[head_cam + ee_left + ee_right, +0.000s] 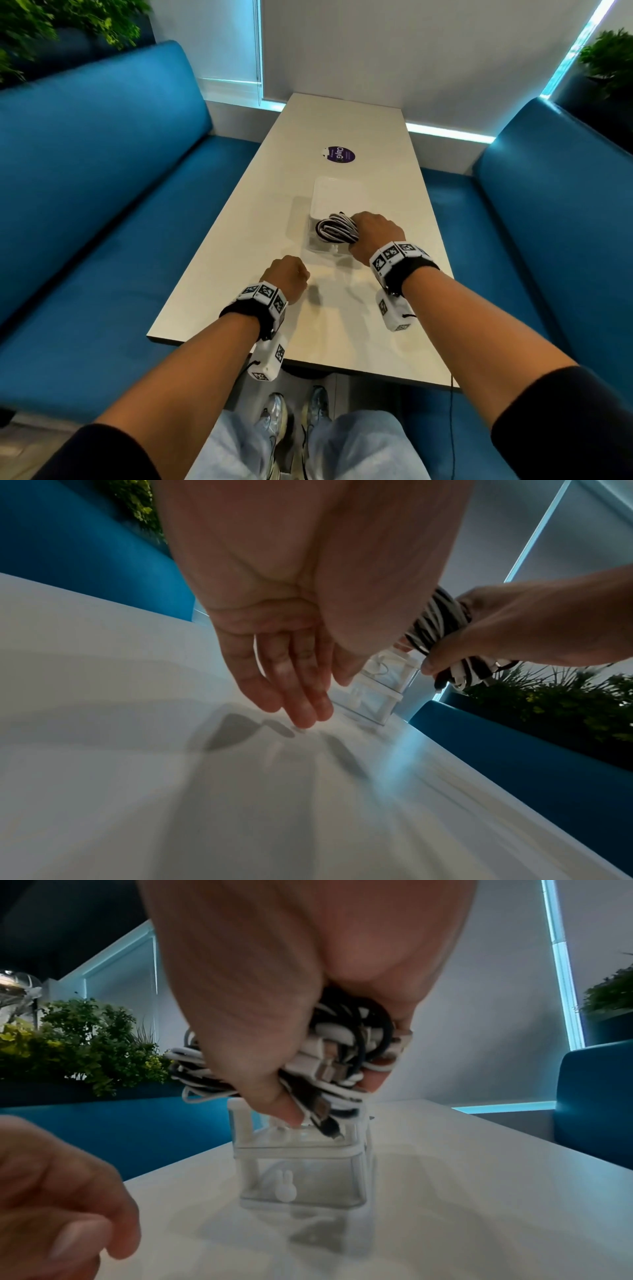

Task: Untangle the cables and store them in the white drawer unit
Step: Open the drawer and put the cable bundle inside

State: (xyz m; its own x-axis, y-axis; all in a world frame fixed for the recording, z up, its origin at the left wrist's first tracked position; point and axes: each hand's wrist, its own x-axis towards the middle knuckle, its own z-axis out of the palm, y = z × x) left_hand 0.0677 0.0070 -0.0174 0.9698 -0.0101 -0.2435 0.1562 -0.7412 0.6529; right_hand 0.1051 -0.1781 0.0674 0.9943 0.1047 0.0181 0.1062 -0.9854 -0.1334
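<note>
Landmark: the white drawer unit [337, 198], standing mid-table on the white table [239, 274].

Far left of the unit: blue bench seat [102, 171], green plant [68, 20] above its backrest.

Left hand [286, 277], left of the unit and nearer the person, just above the table, apart from the unit. In the left wrist view the fingers [301, 693] hang down, relaxed and slightly bent, tips close over the table, shadows right under them. Grip holds nothing, fingers loose (head view makes it look like a fist, wrist view says loose). Wrist band with black-and-white markers [263, 296] on it.

The unit itself: clear drawers in a white frame, top drawer pulled out toward the person. Lower drawer front has a small white rabbit-shaped knob [286, 1188]. Something white and thin lies inside a drawer, too blurred to name.

Cables [337, 229]: one bundle of black and white cords, coiled together, directly over the open top drawer. Plug ends [325, 1118] stick down from the bundle toward the drawer; whether they touch it I cannot tell.

Right hand [375, 234], over the unit's near right corner, grip wrapped round the bundle, thumb [274, 1091] across the front, fingers curled behind.

Beyond the unit: round purple sticker [340, 155] on the table.

Right of the unit: second blue bench [548, 205], another plant [609, 58].
</note>
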